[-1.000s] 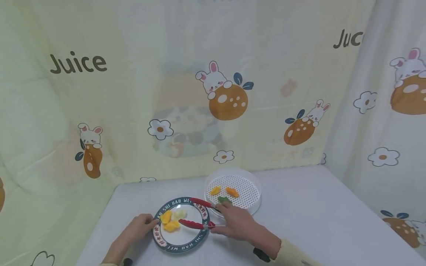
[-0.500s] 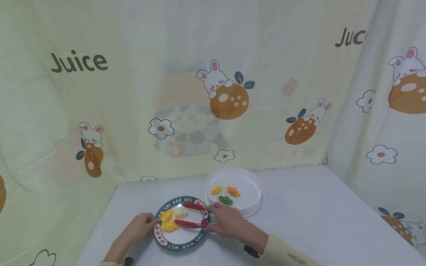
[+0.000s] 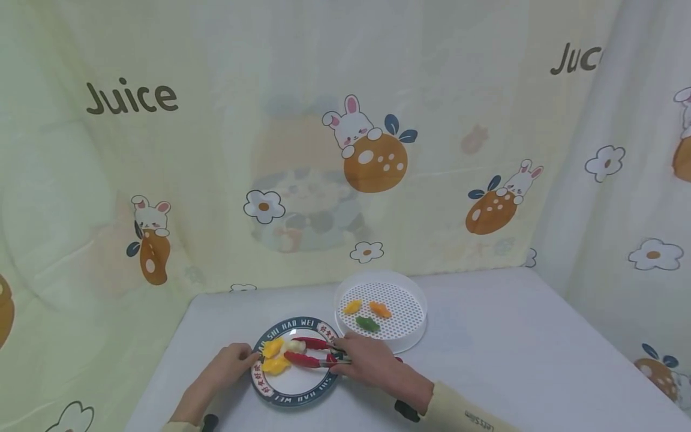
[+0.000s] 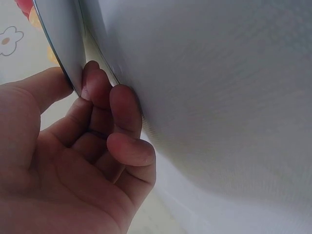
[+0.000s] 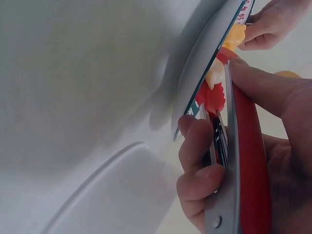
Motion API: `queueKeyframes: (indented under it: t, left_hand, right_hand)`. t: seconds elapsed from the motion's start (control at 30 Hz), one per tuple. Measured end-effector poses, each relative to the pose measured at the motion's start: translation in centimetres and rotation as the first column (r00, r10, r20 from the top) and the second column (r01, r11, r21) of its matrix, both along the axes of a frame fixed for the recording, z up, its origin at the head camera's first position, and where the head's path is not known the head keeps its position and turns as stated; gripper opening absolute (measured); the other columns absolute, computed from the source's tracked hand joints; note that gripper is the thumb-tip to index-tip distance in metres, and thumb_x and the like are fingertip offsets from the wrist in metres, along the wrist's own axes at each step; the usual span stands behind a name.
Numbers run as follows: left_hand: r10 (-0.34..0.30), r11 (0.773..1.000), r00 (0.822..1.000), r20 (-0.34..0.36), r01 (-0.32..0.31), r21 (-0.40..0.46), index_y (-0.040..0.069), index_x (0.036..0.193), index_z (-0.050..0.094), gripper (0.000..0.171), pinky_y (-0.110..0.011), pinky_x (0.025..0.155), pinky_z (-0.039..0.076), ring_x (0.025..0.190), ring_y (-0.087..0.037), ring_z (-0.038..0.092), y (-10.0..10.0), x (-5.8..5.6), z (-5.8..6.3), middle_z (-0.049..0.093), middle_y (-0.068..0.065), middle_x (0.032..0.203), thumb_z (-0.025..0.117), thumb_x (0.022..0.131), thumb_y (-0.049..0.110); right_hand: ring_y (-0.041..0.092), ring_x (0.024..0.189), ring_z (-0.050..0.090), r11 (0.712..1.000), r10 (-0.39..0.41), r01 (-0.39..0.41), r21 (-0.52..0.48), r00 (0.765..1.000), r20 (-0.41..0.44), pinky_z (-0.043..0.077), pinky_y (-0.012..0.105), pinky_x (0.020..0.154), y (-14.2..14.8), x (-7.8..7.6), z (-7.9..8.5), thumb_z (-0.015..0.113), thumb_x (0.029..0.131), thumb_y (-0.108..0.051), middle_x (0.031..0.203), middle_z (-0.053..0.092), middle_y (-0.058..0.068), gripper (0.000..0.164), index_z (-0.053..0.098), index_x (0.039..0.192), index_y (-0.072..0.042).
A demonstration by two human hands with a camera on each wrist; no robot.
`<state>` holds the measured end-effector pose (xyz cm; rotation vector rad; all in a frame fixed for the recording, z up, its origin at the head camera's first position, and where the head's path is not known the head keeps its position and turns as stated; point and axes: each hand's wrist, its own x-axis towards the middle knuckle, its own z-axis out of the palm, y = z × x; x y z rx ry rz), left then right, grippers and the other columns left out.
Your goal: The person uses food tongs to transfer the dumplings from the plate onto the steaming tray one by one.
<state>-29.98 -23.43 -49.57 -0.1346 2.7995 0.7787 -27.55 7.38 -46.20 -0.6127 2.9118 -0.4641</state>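
Observation:
My left hand [image 3: 233, 363] pinches the left rim of a round plate [image 3: 294, 401] with a dark lettered border; in the left wrist view the thumb lies on one side of the rim and fingertips on the other. My right hand [image 3: 369, 362] grips a pair of red-tipped tongs [image 3: 302, 360] over the plate. Between the spread tong tips sits a pale dumpling-shaped piece [image 3: 293, 346], its right part overlapped by the upper tip. Two yellow pieces [image 3: 276, 365] of similar shape lie left of it. The right wrist view shows the tongs' red handle [image 5: 251, 161] under my thumb.
Behind the plate, to the right, stands a round white steamer tray [image 3: 418, 327] with a perforated base. It holds a yellow piece [image 3: 352, 307], an orange piece [image 3: 380, 309] and a green piece [image 3: 368, 324]. A printed curtain [image 3: 432, 228] hangs behind the white table [image 3: 502, 336].
My right hand has moved left with the tongs, and their tips have drawn closer together around the pale piece. The green piece in the tray is now uncovered. My left hand stays at the rim.

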Motion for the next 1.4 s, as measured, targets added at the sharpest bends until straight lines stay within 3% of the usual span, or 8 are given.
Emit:
queueKeyframes:
  t: [0.37, 0.63, 0.83, 1.2, 1.3, 1.4]
  left_hand:
    - [0.022, 1.0, 1.0, 0.017, -0.022, 0.001, 0.01, 0.086, 0.067, 0.021, -0.029, 0.065, 0.047, 0.072, -0.016, 0.054, 0.2, 0.1, 0.3, 0.061, -0.003, 0.076, 0.063, 0.098, 0.027]
    - [0.012, 1.0, 1.0, -0.001, -0.012, 0.003, 0.01, 0.085, 0.066, 0.022, -0.029, 0.065, 0.047, 0.072, -0.016, 0.054, 0.3, 0.2, 0.3, 0.061, -0.003, 0.076, 0.063, 0.098, 0.028]
    - [0.01, 1.0, 1.0, 0.005, -0.01, -0.003, 0.01, 0.086, 0.067, 0.023, -0.029, 0.065, 0.047, 0.072, -0.016, 0.053, 0.4, 0.3, 0.4, 0.061, -0.003, 0.076, 0.062, 0.098, 0.028]
    - [-0.003, 1.0, 1.0, 0.002, 0.003, 0.003, 0.01, 0.086, 0.066, 0.024, -0.029, 0.064, 0.046, 0.071, -0.016, 0.053, 0.0, 0.2, 0.2, 0.06, -0.003, 0.076, 0.062, 0.099, 0.03]
    - [0.001, 1.0, 1.0, 0.009, -0.001, 0.002, 0.01, 0.086, 0.066, 0.024, -0.028, 0.064, 0.046, 0.071, -0.016, 0.053, 0.0, 0.1, 0.2, 0.06, -0.004, 0.076, 0.062, 0.099, 0.03]
    - [0.004, 1.0, 1.0, 0.02, -0.004, 0.008, 0.01, 0.088, 0.067, 0.023, -0.029, 0.064, 0.047, 0.072, -0.016, 0.054, 0.0, 0.1, 0.1, 0.06, -0.004, 0.077, 0.062, 0.098, 0.03]
  right_hand:
    - [0.007, 0.084, 0.05, 1.0, 0.004, -0.004, -0.009, 1.0, -0.01, 0.041, 0.025, 0.066, 0.1, 0.0, 0.0, 0.075, 0.084, -0.053, 0.102, 0.063, -0.006, 0.056, 0.065, 0.131, -0.024]
    - [0.009, 0.088, 0.053, 1.0, -0.02, 0.02, -0.024, 1.0, -0.006, 0.046, 0.029, 0.07, 0.8, 0.0, 0.5, 0.076, 0.083, -0.053, 0.117, 0.068, -0.003, 0.058, 0.064, 0.132, -0.024]
    - [0.008, 0.083, 0.053, 0.999, -0.011, 0.008, -0.048, 0.999, -0.051, 0.045, 0.027, 0.065, 2.1, 0.1, 1.0, 0.076, 0.084, -0.052, 0.109, 0.07, -0.004, 0.055, 0.065, 0.129, -0.021]
    - [0.017, 0.102, 0.059, 0.989, -0.116, 0.106, -0.104, 0.989, -0.094, 0.053, 0.038, 0.083, 6.1, -0.3, 2.9, 0.077, 0.085, -0.046, 0.123, 0.069, 0.0, 0.055, 0.065, 0.132, -0.021]
    - [0.021, 0.112, 0.061, 0.982, -0.165, 0.154, -0.113, 0.981, -0.1, 0.053, 0.047, 0.093, 7.2, -0.5, 3.2, 0.077, 0.085, -0.045, 0.128, 0.067, 0.002, 0.055, 0.065, 0.132, -0.02]
    - [0.024, 0.116, 0.061, 0.976, -0.196, 0.186, -0.11, 0.976, -0.097, 0.052, 0.052, 0.094, 8.4, -0.6, 3.3, 0.076, 0.086, -0.046, 0.13, 0.066, 0.004, 0.056, 0.064, 0.133, -0.019]
